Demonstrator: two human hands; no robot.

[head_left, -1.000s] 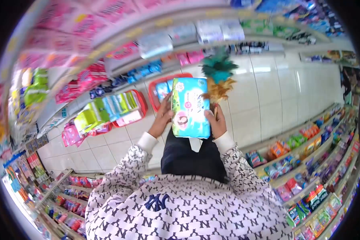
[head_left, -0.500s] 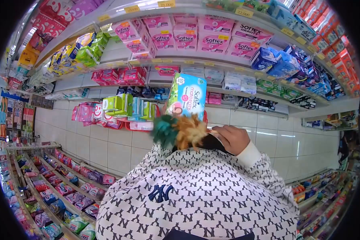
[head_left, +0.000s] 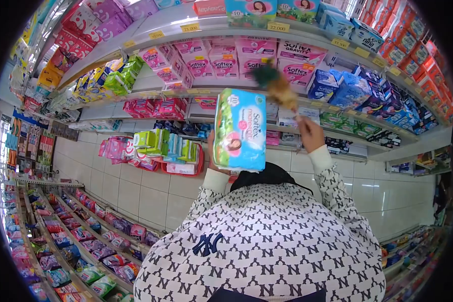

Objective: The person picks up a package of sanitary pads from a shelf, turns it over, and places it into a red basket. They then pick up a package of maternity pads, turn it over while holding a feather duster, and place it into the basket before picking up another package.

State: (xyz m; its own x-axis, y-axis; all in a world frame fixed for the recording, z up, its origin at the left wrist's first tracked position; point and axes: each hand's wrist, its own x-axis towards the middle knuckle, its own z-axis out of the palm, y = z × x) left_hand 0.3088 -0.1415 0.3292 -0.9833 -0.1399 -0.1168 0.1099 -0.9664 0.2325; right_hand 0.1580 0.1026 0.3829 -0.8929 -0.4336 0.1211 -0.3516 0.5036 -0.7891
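My left hand [head_left: 212, 160] grips a light blue and green Softex pad pack [head_left: 240, 129] from behind and holds it upright in front of the shelves; only the fingers and thumb edge show past the pack. My right hand [head_left: 311, 133] is closed on the handle of a feather duster [head_left: 278, 85], whose teal and tan feathers reach up against the pink Softex Gravity packs [head_left: 256, 55] on the shelf. Both sleeves carry a white monogram pattern.
Shelves [head_left: 196, 90] of pads fill the wall ahead, with blue packs [head_left: 352, 88] at the right. Red baskets [head_left: 178, 151] of green and pink packs stand on the tiled floor. A lower rack [head_left: 85, 236] of small packets runs along the left.
The view tilted up from the floor to the shelves. My left hand raised the pack. My right hand let go of the pack and lifted the duster to the shelf.
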